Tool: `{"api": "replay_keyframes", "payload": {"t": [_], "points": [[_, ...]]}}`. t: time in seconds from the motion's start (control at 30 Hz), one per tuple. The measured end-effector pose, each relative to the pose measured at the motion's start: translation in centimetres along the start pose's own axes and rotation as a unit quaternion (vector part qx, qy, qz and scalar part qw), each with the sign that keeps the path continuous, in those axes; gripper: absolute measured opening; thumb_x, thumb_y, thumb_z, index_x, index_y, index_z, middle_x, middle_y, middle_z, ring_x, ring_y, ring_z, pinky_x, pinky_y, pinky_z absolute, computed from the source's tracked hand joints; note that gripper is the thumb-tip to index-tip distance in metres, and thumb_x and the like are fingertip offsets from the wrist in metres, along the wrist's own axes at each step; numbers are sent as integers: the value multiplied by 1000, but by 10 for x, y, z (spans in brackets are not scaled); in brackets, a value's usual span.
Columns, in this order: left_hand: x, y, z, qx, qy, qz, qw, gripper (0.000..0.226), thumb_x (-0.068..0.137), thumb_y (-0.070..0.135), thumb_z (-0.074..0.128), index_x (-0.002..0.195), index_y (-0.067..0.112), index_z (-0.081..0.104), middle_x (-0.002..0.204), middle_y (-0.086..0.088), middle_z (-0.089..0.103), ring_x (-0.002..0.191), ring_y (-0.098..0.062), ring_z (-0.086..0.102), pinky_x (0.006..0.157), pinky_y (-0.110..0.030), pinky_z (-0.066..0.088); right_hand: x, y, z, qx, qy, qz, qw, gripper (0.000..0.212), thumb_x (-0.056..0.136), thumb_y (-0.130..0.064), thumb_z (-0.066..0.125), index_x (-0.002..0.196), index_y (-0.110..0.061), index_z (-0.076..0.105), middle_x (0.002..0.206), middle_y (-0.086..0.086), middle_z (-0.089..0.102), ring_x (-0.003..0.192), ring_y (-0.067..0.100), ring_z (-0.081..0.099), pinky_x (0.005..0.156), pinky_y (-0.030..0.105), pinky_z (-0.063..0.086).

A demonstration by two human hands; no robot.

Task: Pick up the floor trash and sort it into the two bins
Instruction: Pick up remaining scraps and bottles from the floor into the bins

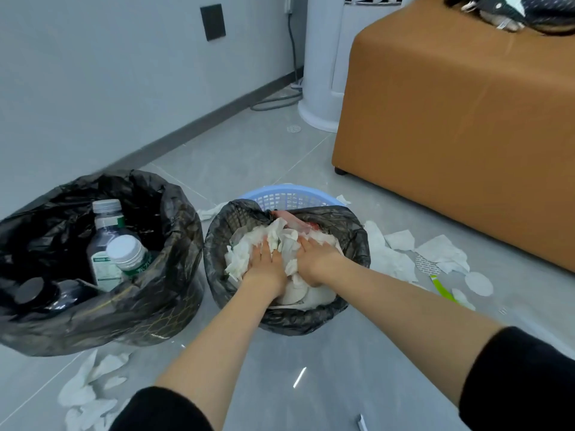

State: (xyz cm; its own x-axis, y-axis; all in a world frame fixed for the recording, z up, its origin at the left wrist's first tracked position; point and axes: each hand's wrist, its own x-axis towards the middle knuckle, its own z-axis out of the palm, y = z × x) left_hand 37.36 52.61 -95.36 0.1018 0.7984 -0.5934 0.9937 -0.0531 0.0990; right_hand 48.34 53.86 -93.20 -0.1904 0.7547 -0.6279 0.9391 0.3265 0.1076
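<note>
Both hands (264, 263) (318, 259) press tissues (287, 239); bottle (132, 258) reads 东方.

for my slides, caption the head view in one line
Left hand and right hand press paper into the blue basket; bottles sit in the other bin.

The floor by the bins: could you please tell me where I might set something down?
Bare: the grey tiled floor between the dark skirting board, the orange-brown upholstered ottoman and the blue mesh basket. Crowded: torn white paper right of that basket, and white tissue scraps in front of the black-bagged bottle bin.
</note>
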Motion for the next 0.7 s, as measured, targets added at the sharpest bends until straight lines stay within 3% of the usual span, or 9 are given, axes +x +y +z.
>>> {"api": "replay_keyframes", "payload": {"t": [0.13, 0.2, 0.3, 0.43, 0.5, 0.6, 0.7], "points": [[-1, 3, 0, 10, -10, -5, 1000, 90, 93, 14, 52, 146, 6, -21, 151, -15, -31, 141, -34, -23, 118, -49, 8, 5, 1, 4, -19, 8, -6, 1000, 77, 95, -15, 49, 151, -5, -2, 159, 10, -13, 148, 23, -4, 119, 42, 13], [-4, 2, -2, 7, 9, 6, 1000, 83, 95, 15, 47, 147, 7, -18, 153, -15, -27, 143, -34, -19, 118, -47, 4, 3, 6, 4, 10, 41, -10, 999, 70, 96, -19, 47, 151, -7, 6, 160, 8, -1, 147, 24, 7, 116, 41, 21], [-16, -2, -5, -41, 114, 44, 992, 69, 96, 19, 44, 150, 11, 1, 157, -15, -9, 144, -34, -4, 116, -44, 6, -13, 12, 0, 13, 152, -14, 988, 53, 96, -24, 46, 144, -10, 32, 149, 7, 28, 137, 28, 25, 104, 39, 34], [-42, 5, -6, -127, 331, 61, 933, 56, 91, 19, 51, 143, 13, 30, 148, -16, 10, 134, -35, 13, 111, -40, 17, -46, 22, -13, 15, 269, -14, 963, 38, 91, -30, 50, 123, -10, 49, 127, 9, 48, 122, 29, 34, 93, 34, 33], [-52, 12, -13, -135, 366, 57, 919, 53, 90, 22, 54, 139, 13, 37, 148, -14, 20, 137, -32, 19, 114, -44, 14, -62, 30, -20, 61, 309, -15, 949, 34, 87, -34, 55, 111, -11, 53, 120, 7, 54, 117, 28, 37, 86, 33, 32], [-63, 21, -25, -136, 368, 51, 919, 53, 95, 21, 48, 144, 17, 30, 151, -2, 30, 144, -22, 17, 114, -51, -10, -81, 44, -25, 121, 317, -7, 941, 34, 82, -37, 61, 104, -11, 55, 110, 4, 56, 109, 28, 40, 82, 34, 33], [-71, 35, -33, -149, 396, 84, 902, 56, 93, 0, 40, 145, 16, 28, 152, -2, 30, 145, -22, 15, 117, -45, -7, -95, 63, -18, 181, 338, 1, 924, 26, 78, -33, 63, 91, -12, 53, 90, 1, 52, 101, 31, 47, 85, 38, 40]]}}
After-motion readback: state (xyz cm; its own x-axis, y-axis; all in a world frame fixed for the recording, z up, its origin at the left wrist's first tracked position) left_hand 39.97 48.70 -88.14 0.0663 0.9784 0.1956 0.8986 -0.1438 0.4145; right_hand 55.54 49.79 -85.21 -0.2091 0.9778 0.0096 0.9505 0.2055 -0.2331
